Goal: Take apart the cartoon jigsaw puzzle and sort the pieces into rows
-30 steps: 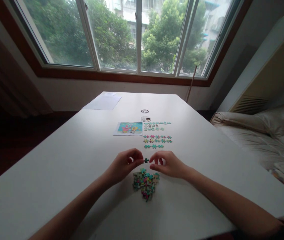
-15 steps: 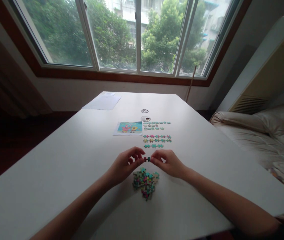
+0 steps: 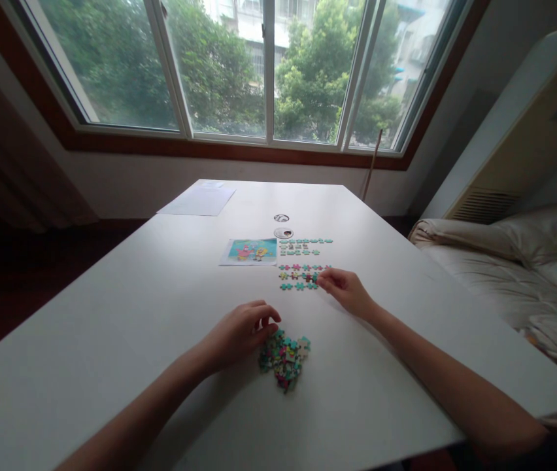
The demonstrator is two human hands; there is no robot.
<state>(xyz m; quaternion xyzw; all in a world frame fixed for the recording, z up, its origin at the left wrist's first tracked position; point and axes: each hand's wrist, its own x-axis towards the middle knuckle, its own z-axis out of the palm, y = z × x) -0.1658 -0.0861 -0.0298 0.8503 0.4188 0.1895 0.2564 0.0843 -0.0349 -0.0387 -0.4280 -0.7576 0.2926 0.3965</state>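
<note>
My right hand (image 3: 346, 291) pinches a dark red and green puzzle piece (image 3: 310, 279) between thumb and fingertips. It hovers at the lower rows of puzzle pieces (image 3: 299, 286); whether it touches them I cannot tell. My left hand (image 3: 245, 332) is at the upper left edge of a heap of mixed puzzle pieces (image 3: 286, 360), its fingers curved and apart with nothing visible in them. Left of the rows lies a printed picture (image 3: 249, 252) of a pink and a yellow cartoon figure on teal.
Two round flat items (image 3: 284, 233) lie beyond the rows on the white table (image 3: 136, 314). White paper sheets (image 3: 197, 200) rest at the far left corner. A pale sofa (image 3: 494, 261) stands on the right, and a window (image 3: 269, 78) is behind the table.
My right hand has moved forward and right with the piece, from between both hands to the rows. My left hand has let go of it and drawn back slightly toward the heap.
</note>
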